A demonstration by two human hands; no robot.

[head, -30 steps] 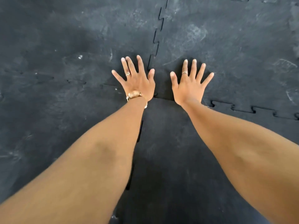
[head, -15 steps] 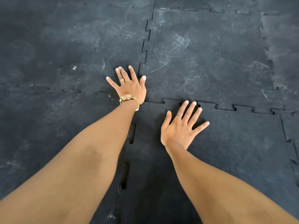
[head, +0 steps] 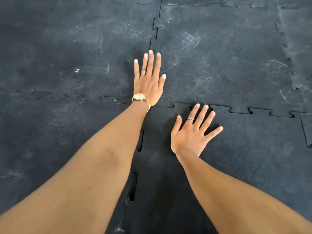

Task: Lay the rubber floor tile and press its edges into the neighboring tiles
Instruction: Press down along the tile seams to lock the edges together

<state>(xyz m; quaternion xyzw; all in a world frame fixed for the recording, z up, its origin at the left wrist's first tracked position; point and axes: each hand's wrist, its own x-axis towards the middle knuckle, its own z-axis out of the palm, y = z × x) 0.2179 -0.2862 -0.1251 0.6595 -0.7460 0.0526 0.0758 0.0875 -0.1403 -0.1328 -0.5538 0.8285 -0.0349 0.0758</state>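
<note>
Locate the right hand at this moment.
In the head view, the right hand lies flat, right of centre on the near tile, fingertips at its far interlocking seam.

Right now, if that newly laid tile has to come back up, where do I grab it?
Judging by the open slots along its left seam, grip that edge of the tile from the left, near you. The far edge looks fully meshed, under the right hand.

Left hand (head: 148, 81) fingers now drawn together, no longer splayed. Right hand (head: 192, 132) sits nearer on the rubber floor tile (head: 236, 157), fingertips at far seam (head: 239, 112).
</note>
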